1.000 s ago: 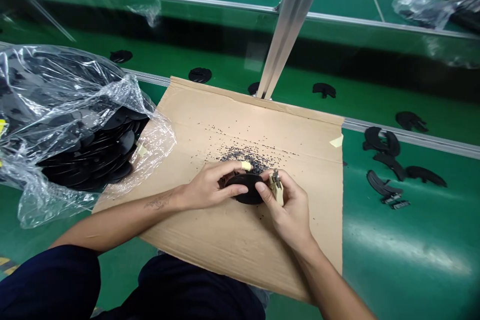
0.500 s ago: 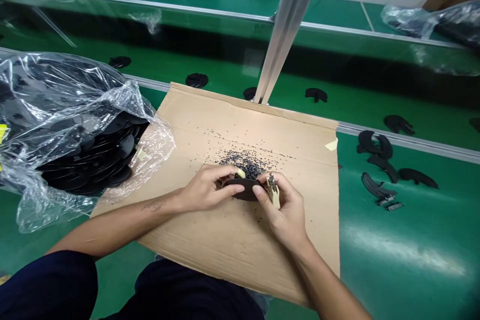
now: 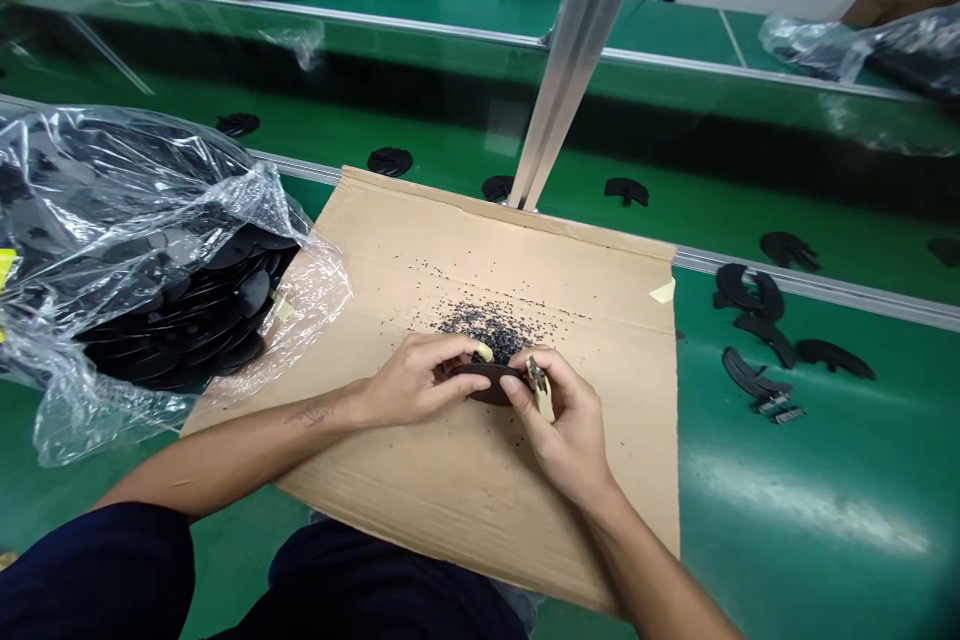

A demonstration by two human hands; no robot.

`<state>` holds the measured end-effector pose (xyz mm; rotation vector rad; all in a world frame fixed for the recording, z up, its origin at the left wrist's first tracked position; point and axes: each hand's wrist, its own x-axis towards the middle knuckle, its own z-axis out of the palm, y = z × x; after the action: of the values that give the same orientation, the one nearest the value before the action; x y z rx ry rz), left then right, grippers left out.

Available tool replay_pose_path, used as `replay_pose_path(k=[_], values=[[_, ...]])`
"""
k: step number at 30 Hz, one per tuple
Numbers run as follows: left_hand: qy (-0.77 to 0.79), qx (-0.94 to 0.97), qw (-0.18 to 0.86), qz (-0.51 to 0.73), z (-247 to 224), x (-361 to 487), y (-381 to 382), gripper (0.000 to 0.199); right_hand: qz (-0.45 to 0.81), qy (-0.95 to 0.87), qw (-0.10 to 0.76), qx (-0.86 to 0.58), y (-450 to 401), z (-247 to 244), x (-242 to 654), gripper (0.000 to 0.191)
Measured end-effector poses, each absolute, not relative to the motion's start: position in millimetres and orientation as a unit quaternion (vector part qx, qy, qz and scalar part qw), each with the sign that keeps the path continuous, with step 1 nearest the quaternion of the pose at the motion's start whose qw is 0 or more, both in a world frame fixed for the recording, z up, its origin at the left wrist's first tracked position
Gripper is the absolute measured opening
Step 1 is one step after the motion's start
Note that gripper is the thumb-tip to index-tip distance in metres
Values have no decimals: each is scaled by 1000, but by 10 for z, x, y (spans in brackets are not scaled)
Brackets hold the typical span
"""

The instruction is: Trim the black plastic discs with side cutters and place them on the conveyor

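A flat, round black plastic part (image 3: 491, 388) is held level between my two hands above a cardboard sheet (image 3: 450, 520). My left hand (image 3: 409, 378) pinches its left side, thumb on the near edge; a pale yellow cover shows on one fingertip. With thumb and fingers, my right hand (image 3: 574, 425) grips the part's right side. Tucked in that same hand are nippers (image 3: 541, 392) with cream handles, their metal jaws pointing up and away. Just beyond the part lies a heap of tiny black bits (image 3: 491, 325) scattered over the cardboard. The part's far underside is hidden.
To the left, a clear plastic bag (image 3: 247, 195) spills stacked black parts (image 3: 217, 310). Several curved black parts (image 3: 750, 290) lie right of the cardboard. Behind it, a green belt (image 3: 442, 145) carries spaced parts, and a metal post (image 3: 562, 70) rises at the sheet's back edge.
The black parts on the green belt have shifted slightly left. My right hand and the nippers have moved a little left and down; both hands still hold the black part.
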<state>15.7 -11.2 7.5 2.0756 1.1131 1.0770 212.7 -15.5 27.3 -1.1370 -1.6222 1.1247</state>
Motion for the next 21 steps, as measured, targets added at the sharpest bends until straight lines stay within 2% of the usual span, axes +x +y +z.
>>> replay_pose_path(k=[21], values=[[417,758,311,394,32,145,-111,26,441,-651,422,-451,-163,265,2125,22]])
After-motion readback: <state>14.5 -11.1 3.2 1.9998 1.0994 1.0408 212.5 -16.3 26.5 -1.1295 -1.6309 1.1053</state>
